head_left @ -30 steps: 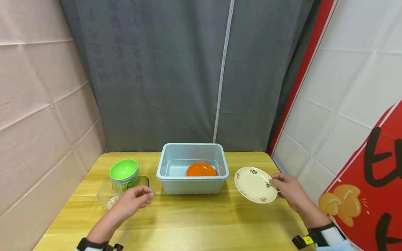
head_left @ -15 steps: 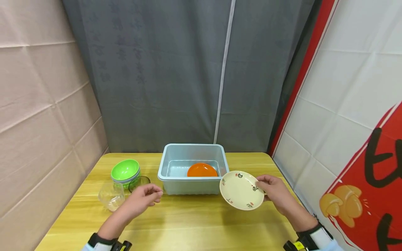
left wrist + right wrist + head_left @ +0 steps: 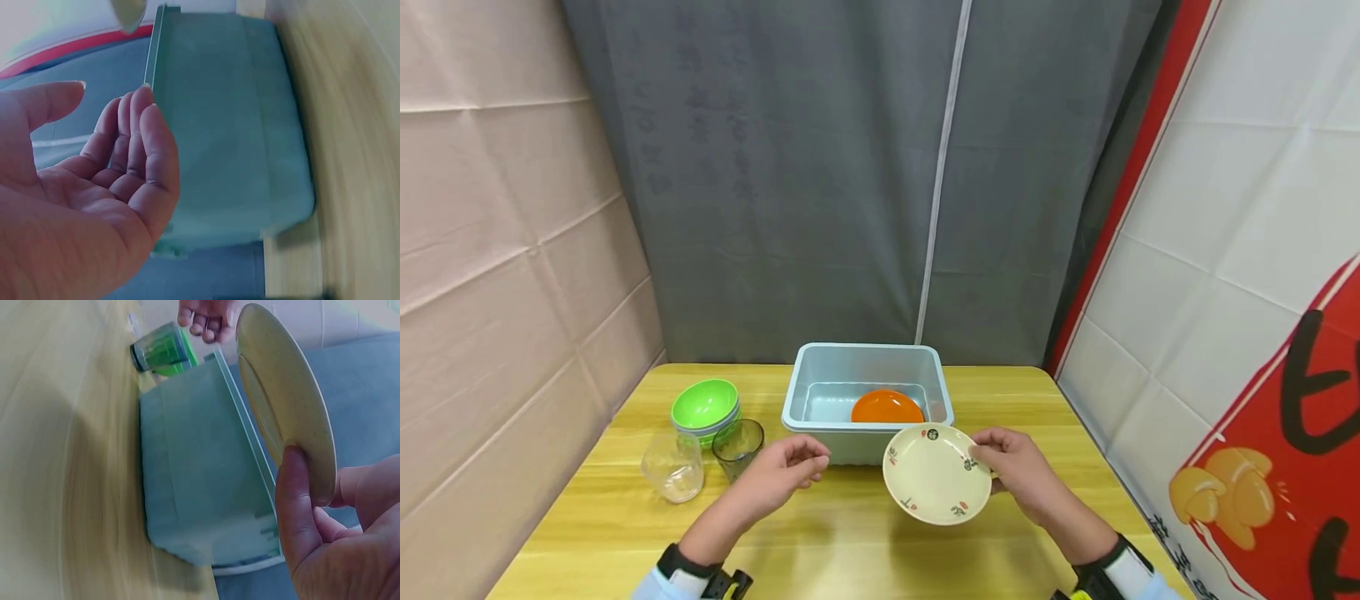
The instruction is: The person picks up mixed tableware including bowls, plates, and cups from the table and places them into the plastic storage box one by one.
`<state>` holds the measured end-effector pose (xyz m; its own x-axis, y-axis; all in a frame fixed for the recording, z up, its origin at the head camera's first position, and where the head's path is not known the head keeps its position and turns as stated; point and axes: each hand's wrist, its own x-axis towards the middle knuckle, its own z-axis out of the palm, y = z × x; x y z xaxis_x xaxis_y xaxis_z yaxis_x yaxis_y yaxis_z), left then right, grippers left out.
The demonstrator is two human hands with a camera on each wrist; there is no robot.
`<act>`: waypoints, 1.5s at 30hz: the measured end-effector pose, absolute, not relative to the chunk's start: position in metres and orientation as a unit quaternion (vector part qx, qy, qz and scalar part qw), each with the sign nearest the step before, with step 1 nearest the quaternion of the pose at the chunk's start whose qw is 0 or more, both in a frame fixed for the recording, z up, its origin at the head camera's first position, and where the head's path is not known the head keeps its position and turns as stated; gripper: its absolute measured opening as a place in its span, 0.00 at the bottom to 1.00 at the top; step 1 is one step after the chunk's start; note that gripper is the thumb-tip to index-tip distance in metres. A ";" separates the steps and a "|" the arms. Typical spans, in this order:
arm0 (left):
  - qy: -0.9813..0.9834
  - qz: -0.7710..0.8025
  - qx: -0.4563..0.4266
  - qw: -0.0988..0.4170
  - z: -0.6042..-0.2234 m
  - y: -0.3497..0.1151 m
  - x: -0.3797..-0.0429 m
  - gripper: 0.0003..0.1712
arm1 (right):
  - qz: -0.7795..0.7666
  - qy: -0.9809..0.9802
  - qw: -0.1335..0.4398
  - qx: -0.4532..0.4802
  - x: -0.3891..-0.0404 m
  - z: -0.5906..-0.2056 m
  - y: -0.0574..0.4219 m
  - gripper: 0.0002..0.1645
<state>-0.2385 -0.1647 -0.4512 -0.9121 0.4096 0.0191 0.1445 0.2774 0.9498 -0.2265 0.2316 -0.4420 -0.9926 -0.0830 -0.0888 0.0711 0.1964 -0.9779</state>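
My right hand [image 3: 1018, 471] pinches the right edge of a cream plate [image 3: 937, 475] with small printed motifs, thumb on its face. The plate hangs tilted above the table, in front of the light-blue basin [image 3: 842, 442]. In the right wrist view the plate [image 3: 290, 394] shows nearly edge-on between thumb and fingers. An orange dish [image 3: 887, 407] lies inside the basin. My left hand [image 3: 782, 475] hovers before the basin's front left corner and holds nothing; in the left wrist view its fingers [image 3: 159, 147] are loosely bent, the thumb apart from them.
Left of the basin stand stacked bowls, the top one green [image 3: 704, 403]. A dark tinted glass [image 3: 737, 446] and a clear glass [image 3: 674, 468] stand in front of them on the wooden table [image 3: 850, 550]. A grey curtain [image 3: 790, 208] hangs behind.
My right hand has carried the plate leftward from the table's right side to the basin's front. The left hand has drifted right, away from the glasses, still with nothing in it.
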 end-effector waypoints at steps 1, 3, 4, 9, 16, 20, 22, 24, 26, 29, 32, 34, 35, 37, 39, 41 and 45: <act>0.789 0.576 0.179 0.115 -0.452 -0.162 -0.239 0.13 | -0.634 0.771 0.062 -0.006 -0.227 -0.442 0.229 0.18; 0.786 0.579 0.186 0.115 -0.453 -0.156 -0.239 0.13 | -0.635 0.769 0.067 -0.011 -0.228 -0.441 0.223 0.18; 0.784 0.581 0.190 0.113 -0.453 -0.153 -0.239 0.13 | -0.636 0.769 0.069 -0.014 -0.228 -0.441 0.220 0.17; 0.774 0.593 0.189 0.116 -0.455 -0.143 -0.238 0.15 | -0.641 0.763 0.079 -0.025 -0.230 -0.441 0.205 0.16; 0.738 0.633 0.181 0.146 -0.460 -0.138 -0.232 0.19 | -0.645 0.758 0.089 -0.035 -0.229 -0.445 0.188 0.16; 0.713 0.661 0.171 0.162 -0.461 -0.135 -0.230 0.23 | -0.649 0.755 0.086 -0.035 -0.229 -0.447 0.180 0.15; 0.703 0.670 0.168 0.168 -0.461 -0.133 -0.229 0.24 | -0.650 0.754 0.084 -0.033 -0.230 -0.448 0.177 0.15; 0.696 0.677 0.166 0.172 -0.461 -0.132 -0.227 0.25 | -0.650 0.755 0.084 -0.030 -0.230 -0.450 0.174 0.15; 0.689 0.684 0.161 0.177 -0.462 -0.130 -0.226 0.25 | -0.650 0.755 0.083 -0.027 -0.229 -0.451 0.172 0.15; 0.681 0.693 0.151 0.180 -0.463 -0.130 -0.225 0.25 | -0.651 0.754 0.083 -0.026 -0.229 -0.452 0.169 0.15; 0.678 0.699 0.139 0.179 -0.463 -0.129 -0.224 0.26 | -0.654 0.751 0.087 -0.028 -0.228 -0.452 0.168 0.15; 0.679 0.700 0.133 0.177 -0.462 -0.129 -0.223 0.27 | -0.656 0.749 0.090 -0.029 -0.227 -0.452 0.168 0.15; 0.679 0.701 0.131 0.177 -0.462 -0.129 -0.223 0.27 | -0.657 0.748 0.092 -0.030 -0.227 -0.452 0.168 0.15; 0.678 0.702 0.128 0.176 -0.462 -0.130 -0.223 0.27 | -0.658 0.746 0.094 -0.032 -0.227 -0.452 0.168 0.15; 0.677 0.703 0.128 0.176 -0.462 -0.130 -0.223 0.27 | -0.658 0.746 0.096 -0.035 -0.227 -0.451 0.169 0.15; 0.676 0.704 0.128 0.176 -0.463 -0.131 -0.222 0.27 | -0.658 0.746 0.098 -0.038 -0.226 -0.452 0.169 0.15; 0.676 0.705 0.126 0.175 -0.464 -0.131 -0.222 0.28 | -0.654 0.748 0.102 -0.043 -0.225 -0.453 0.169 0.16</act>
<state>-0.2216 -0.1313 -0.4637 -0.9073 0.4165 -0.0583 -0.0758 -0.0255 0.9968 -0.2254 0.1688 -0.4532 -0.9755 -0.1983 -0.0956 0.0681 0.1411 -0.9876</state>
